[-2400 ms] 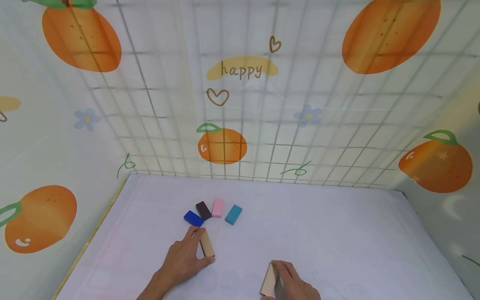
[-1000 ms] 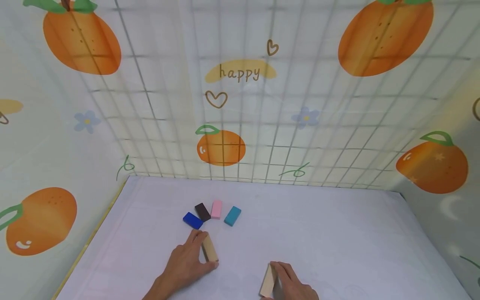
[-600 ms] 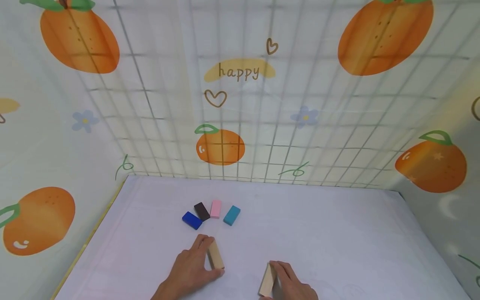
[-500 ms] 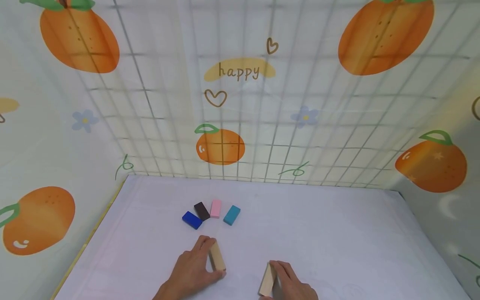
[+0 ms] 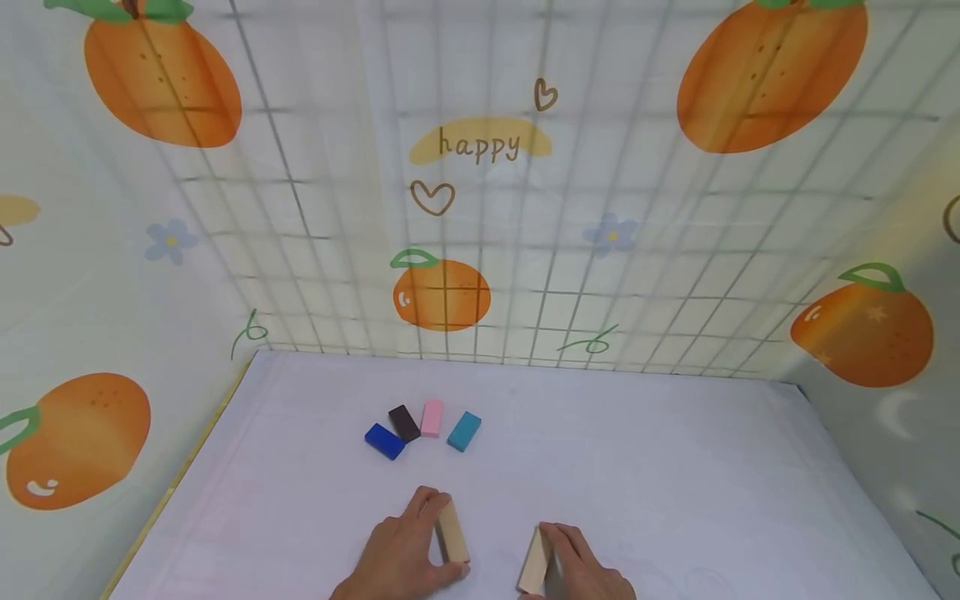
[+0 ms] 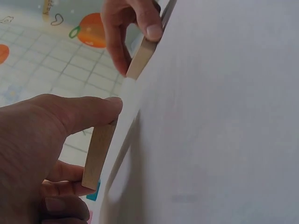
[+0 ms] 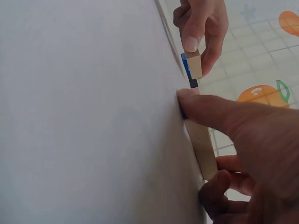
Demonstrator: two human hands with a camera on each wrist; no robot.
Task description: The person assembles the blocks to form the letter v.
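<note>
My left hand [image 5: 405, 546] pinches a plain wooden block [image 5: 453, 532] end to end, thumb on the near end and fingertips on the far end. In the left wrist view that wooden block [image 6: 99, 156] hangs above the white tabletop, a shadow beside it. To its right, my right hand [image 5: 588, 571] grips a second plain wooden block [image 5: 535, 562] by its two ends. Seen from the right wrist, this second block [image 7: 202, 144] stands on its long edge close against the tabletop. A short gap separates the two blocks, which lean toward each other at their near ends.
Farther back, left of centre, lie a blue block [image 5: 385, 442], a black block [image 5: 404, 423], a pink block [image 5: 431, 418] and a teal block [image 5: 464, 431]. A white cloth covers the table [image 5: 675, 475]. Behind it rises a curtain [image 5: 517, 225] printed with oranges.
From beside the blue block, my left hand has carried its wooden block right and nearer to me, toward the other one. My right hand and its block have stayed in place.
</note>
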